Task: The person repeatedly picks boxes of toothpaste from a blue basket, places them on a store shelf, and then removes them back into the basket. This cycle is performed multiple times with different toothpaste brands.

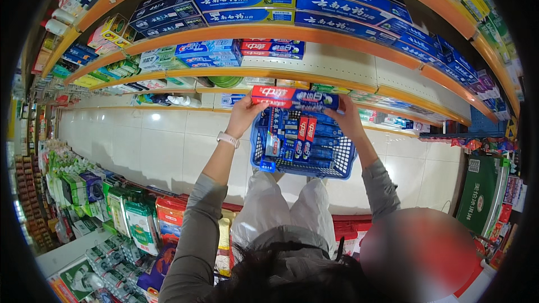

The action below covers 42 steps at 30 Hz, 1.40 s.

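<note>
My left hand [245, 118] and my right hand [348, 118] grip opposite ends of a small stack of red-and-blue toothpaste boxes [294, 96]. The stack is level, just in front of a shelf edge and above the far rim of a blue plastic shopping basket [344, 164]. Inside the basket lie many blue toothpaste boxes [324, 141], with two red-and-blue boxes [306, 128] side by side on top. One small blue box [267, 165] rests at its near left corner. The held boxes hide part of the basket's far side.
Orange-edged shelves [269, 33] curve across the front. Blue toothpaste boxes [246, 2] are stacked above; more red-and-blue boxes [273, 49] and Crest boxes [206, 54] stand below. Packaged bags [141, 225] and wrapped bottles [113, 259] are behind left. A green carton [480, 195] stands right.
</note>
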Each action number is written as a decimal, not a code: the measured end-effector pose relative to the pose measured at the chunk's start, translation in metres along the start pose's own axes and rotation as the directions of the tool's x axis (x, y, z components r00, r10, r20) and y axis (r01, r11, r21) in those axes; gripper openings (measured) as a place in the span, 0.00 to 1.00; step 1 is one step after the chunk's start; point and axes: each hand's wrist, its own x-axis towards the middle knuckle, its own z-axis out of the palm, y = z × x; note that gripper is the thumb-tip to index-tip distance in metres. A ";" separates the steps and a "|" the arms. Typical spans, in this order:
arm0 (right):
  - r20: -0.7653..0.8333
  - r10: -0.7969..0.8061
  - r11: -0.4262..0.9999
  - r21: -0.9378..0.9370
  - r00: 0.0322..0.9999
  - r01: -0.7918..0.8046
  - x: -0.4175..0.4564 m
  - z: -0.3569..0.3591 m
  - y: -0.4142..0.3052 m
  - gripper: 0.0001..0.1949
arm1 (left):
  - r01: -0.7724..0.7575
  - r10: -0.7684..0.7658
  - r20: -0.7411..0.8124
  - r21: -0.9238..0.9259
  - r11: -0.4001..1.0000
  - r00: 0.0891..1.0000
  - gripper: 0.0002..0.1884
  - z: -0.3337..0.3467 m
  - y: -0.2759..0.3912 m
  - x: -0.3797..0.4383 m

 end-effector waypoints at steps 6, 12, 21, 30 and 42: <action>-0.109 -0.166 0.965 -0.223 0.980 0.139 0.104 0.022 0.006 0.24 | -0.150 0.127 -0.226 -0.088 0.985 0.966 0.16 -0.008 -0.030 0.088; -0.164 -0.186 0.973 -0.166 0.969 0.159 0.154 0.054 0.043 0.24 | -0.169 0.147 -0.408 -0.018 0.985 0.901 0.19 -0.013 -0.055 0.134; -0.150 -0.095 0.978 -0.196 0.984 0.065 0.169 0.077 0.062 0.23 | -0.190 0.167 -0.476 0.000 0.982 0.863 0.15 -0.022 -0.078 0.160; -0.152 -0.112 0.985 -0.151 0.982 0.089 0.172 0.093 0.066 0.23 | -0.077 0.245 -0.458 0.355 0.932 0.854 0.27 -0.032 -0.078 0.136; -0.135 -0.221 0.968 -0.152 0.966 0.200 0.173 0.091 0.074 0.24 | -0.287 0.493 0.095 0.899 0.331 0.865 0.27 0.007 -0.072 0.120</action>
